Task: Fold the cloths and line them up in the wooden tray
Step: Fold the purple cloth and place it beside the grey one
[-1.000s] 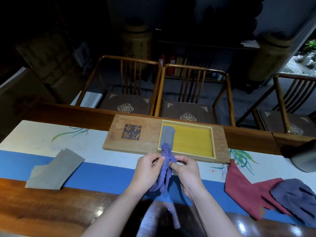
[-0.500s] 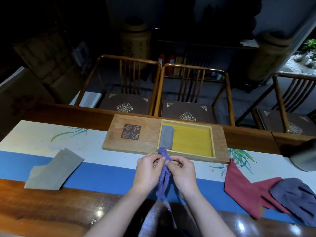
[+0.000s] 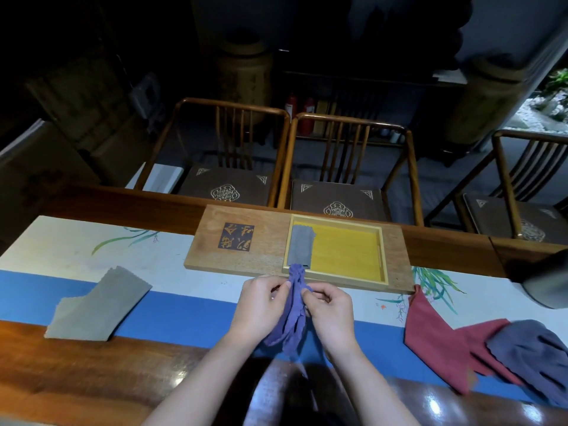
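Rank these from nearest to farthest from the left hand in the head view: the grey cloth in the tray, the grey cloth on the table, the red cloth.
1. Grey cloth in the tray, just ahead of the left hand.
2. Grey cloth on the table, far left.
3. Red cloth, right, beyond the right hand.

Three wooden chairs point(image 3: 347, 167), painted table runner point(image 3: 76, 250), fire extinguishers point(image 3: 299, 113)

Bunched purple cloth point(image 3: 292, 309) is pinched between left hand point(image 3: 259, 305) and right hand point(image 3: 330, 309) near the table's front edge | folded grey cloth point(image 3: 300, 246) is laid along the left wall of the yellow-lined wooden tray point(image 3: 381, 256) | flat grey cloth point(image 3: 98, 305) is seen at table left | dark red cloth point(image 3: 436, 330) and slate-blue cloth point(image 3: 531, 352) are overlapped at table right
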